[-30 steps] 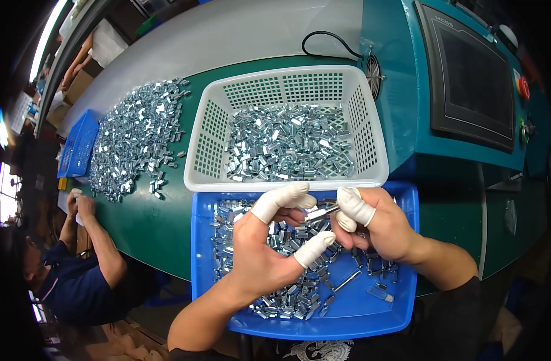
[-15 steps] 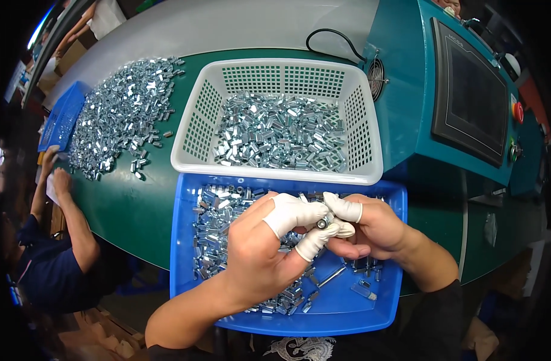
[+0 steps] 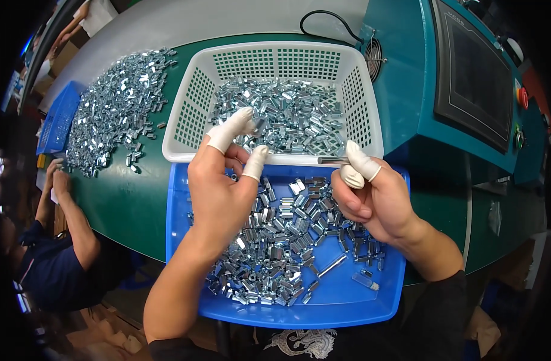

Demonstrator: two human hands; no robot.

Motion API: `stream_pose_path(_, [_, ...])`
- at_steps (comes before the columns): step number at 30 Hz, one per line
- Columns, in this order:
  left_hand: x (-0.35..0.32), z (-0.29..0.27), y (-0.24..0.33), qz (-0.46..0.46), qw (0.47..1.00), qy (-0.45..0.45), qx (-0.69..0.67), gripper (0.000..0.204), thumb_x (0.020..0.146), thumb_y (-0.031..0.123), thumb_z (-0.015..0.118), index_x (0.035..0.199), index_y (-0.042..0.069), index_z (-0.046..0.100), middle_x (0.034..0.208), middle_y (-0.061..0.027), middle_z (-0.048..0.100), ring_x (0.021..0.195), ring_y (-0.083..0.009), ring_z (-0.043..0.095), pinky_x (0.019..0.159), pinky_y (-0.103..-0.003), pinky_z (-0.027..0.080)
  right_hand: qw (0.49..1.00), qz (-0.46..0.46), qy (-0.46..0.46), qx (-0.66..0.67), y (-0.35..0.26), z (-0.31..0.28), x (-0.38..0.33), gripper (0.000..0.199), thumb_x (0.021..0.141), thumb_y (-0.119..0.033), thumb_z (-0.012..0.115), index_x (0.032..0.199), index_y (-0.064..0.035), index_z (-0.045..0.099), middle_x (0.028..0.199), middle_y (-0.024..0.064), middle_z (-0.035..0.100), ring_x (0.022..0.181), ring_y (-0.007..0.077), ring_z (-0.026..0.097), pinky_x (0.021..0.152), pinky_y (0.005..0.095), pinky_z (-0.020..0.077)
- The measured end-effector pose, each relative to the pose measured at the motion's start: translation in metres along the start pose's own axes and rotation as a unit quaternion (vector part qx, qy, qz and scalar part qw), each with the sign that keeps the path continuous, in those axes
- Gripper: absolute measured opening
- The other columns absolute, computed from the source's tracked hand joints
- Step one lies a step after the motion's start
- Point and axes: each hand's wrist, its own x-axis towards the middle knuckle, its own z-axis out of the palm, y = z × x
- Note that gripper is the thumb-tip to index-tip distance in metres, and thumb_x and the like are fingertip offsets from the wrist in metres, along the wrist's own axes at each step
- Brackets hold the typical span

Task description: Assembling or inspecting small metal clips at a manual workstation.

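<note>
My left hand (image 3: 218, 192) is over the front rim of the white basket (image 3: 182, 123), white finger cots on it, thumb and index finger apart. A blurred hex coupling nut (image 3: 259, 127) shows just beside its index fingertip, seemingly loose in the air above the basket. My right hand (image 3: 374, 192), also in white finger cots, pinches a slim metal rod (image 3: 331, 160) that points left over the basket's front rim. Below both hands lies the blue tray (image 3: 347, 310) with many long hex nuts (image 3: 275, 240). More such nuts (image 3: 287, 114) fill the basket's bottom.
A second metal rod (image 3: 332, 265) and a small clear tube (image 3: 365, 281) lie in the tray. Loose nuts (image 3: 116, 108) are heaped on the green table (image 3: 137, 201) at left, beside a blue basket (image 3: 61, 120) and another person's hands (image 3: 57, 180). A teal machine (image 3: 402, 108) stands right.
My hands have parted from being together over the tray. The left moved up and left to the basket and opened, a nut by its fingertip; the right moved slightly up, a rod now showing.
</note>
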Motion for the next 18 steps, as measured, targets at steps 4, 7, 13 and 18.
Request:
stream_pose_path(4, [-0.008,0.002,0.013,0.197,0.968,-0.093,0.126,0.021,0.068,-0.003,0.070,0.087,0.003,0.066,0.078,-0.0098,0.063,0.065,-0.0232,0.060,0.056,-0.029,0.048,1.000,-0.005,0.021,-0.001,-0.001,-0.002,-0.003,0.050,0.099,-0.038,0.030,0.061,-0.0075,0.041,0.051,0.0015,0.040,0.037,0.0054,0.027,0.035,0.0210,0.0224])
stream_pose_path(7, [-0.025,0.003,0.018,0.095,0.928,-0.246,0.264,0.013,0.072,0.006,0.069,0.084,0.001,0.068,0.075,-0.0087,0.062,0.065,-0.0244,0.058,0.060,-0.034,0.048,1.000,-0.010,0.012,-0.016,-0.002,0.000,-0.004,0.049,0.099,-0.037,0.031,0.062,-0.0067,0.043,0.050,0.0017,0.041,0.037,0.0051,0.027,0.035,0.0208,0.0230])
stream_pose_path(13, [-0.033,0.012,0.001,0.110,0.879,-0.320,0.337,0.018,0.071,0.009,0.071,0.086,0.001,0.067,0.079,-0.0120,0.060,0.080,-0.0300,0.055,0.073,-0.037,0.046,0.999,-0.013,0.021,-0.031,-0.002,0.004,-0.004,0.048,0.099,-0.036,0.032,0.064,-0.0055,0.047,0.050,0.0020,0.044,0.038,0.0048,0.029,0.036,0.0205,0.0237])
stream_pose_path(18, [-0.023,0.010,0.014,-0.010,0.949,-0.270,0.162,0.017,0.071,0.006,0.072,0.085,0.001,0.064,0.075,-0.0089,0.063,0.070,-0.0216,0.059,0.064,-0.031,0.047,0.989,-0.063,0.039,-0.132,-0.003,0.006,-0.008,0.046,0.099,-0.035,0.033,0.066,-0.0063,0.047,0.052,0.0010,0.047,0.040,0.0039,0.031,0.040,0.0198,0.0260])
